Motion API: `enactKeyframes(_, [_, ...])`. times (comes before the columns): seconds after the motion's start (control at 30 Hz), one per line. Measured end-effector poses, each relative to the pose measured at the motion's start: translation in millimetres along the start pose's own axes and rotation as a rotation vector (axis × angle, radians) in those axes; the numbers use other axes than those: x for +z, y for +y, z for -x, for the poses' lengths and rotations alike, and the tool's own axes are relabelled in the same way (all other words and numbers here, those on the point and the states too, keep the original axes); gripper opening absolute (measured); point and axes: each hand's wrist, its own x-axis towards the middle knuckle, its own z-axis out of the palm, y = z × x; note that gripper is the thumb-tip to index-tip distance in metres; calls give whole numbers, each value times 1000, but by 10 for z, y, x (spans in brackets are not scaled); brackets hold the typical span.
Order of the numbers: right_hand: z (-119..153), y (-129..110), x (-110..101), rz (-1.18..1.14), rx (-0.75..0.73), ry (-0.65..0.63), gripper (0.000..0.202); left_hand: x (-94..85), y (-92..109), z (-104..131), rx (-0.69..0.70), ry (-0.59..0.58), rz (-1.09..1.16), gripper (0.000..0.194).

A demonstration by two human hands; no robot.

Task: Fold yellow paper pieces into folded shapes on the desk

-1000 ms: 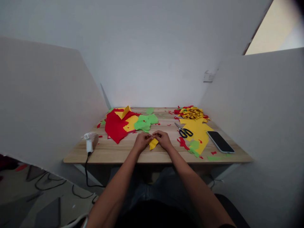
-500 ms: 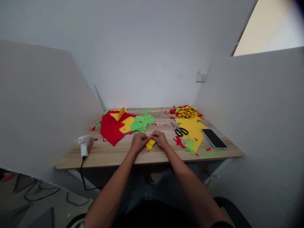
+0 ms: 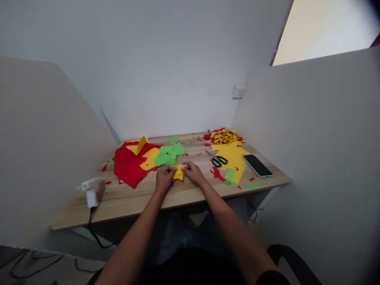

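A small yellow piece of felt or paper (image 3: 178, 173) is stretched between my two hands, just over the table's front part. My left hand (image 3: 164, 178) pinches its left side. On the right side, my right hand (image 3: 192, 173) has thumb and fingers closed on its edge. Right behind the left hand lies crumpled green sheet material (image 3: 170, 154). Farther left are a large red sheet (image 3: 128, 164) and a yellow sheet (image 3: 151, 159), partly overlapping. Open-bladed scissors with dark handles (image 3: 219, 160) rest to the right of my right hand.
A white glue gun (image 3: 91, 196) with a black cord stands at the table's left front. Yellow sheets (image 3: 235, 158), a phone (image 3: 257, 165) and a heap of small yellow pieces (image 3: 225, 136) lie on the right. Red and green scraps dot the wooden table (image 3: 190, 194). Partitions flank both sides.
My hands have drawn slightly apart, and the yellow piece now lies spread between them instead of hanging below the fingertips. The whole view has shifted, moving the table leftward in the picture.
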Motion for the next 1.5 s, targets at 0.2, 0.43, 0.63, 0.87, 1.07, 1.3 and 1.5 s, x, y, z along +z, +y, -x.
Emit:
enactKeyframes(0.2, [24,2,6,-129,-52,-81,53,2,65,-6,-72,1,235,27])
enactKeyframes(0.43, [21,-54,-19,-165,-99,-39,54,56,-9,-18,-197,-155,484,35])
enactKeyframes(0.63, [57,-101,-31,-136,-111,-91,57,69,-89,-41,-204,-78,586,41])
enactKeyframes(0.87, [72,-120,-35,-54,-108,-68,44,57,-84,-34,-204,-121,553,31])
enactKeyframes(1.07, [43,-44,0,-134,-118,-160,31,63,-87,-28,-165,-182,447,28])
enactKeyframes(1.3, [36,-66,-4,-8,-108,-114,30,20,-136,-29,-12,75,152,21])
enactKeyframes(1.5, [31,-71,-23,70,-176,-1,25,26,-45,39,-21,12,88,21])
